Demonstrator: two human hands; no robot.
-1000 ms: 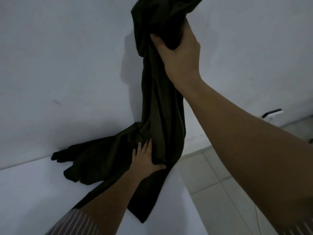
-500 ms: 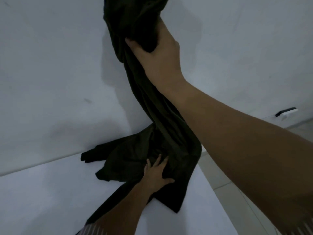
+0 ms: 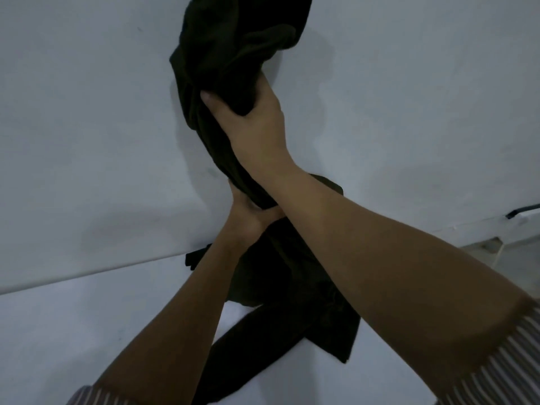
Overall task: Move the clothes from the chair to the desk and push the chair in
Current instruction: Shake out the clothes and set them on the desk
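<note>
A long dark garment (image 3: 230,51) hangs from my right hand (image 3: 254,124), which is raised in front of the wall and gripped around a bunch of the cloth. The garment's lower part (image 3: 295,290) lies crumpled on the white desk (image 3: 87,325), one end trailing toward me. My left hand (image 3: 248,214) reaches up under my right wrist and grasps the hanging cloth there; its fingers are mostly hidden. The chair is out of sight.
A plain white wall (image 3: 87,127) rises straight behind the desk. At the far right a black cable (image 3: 523,211) runs along a white ledge, with a bit of tiled floor (image 3: 496,249) below it.
My left hand has lifted off the cloth on the desk and risen to grasp the hanging part. My right hand has come lower and the garment has bunched up.
</note>
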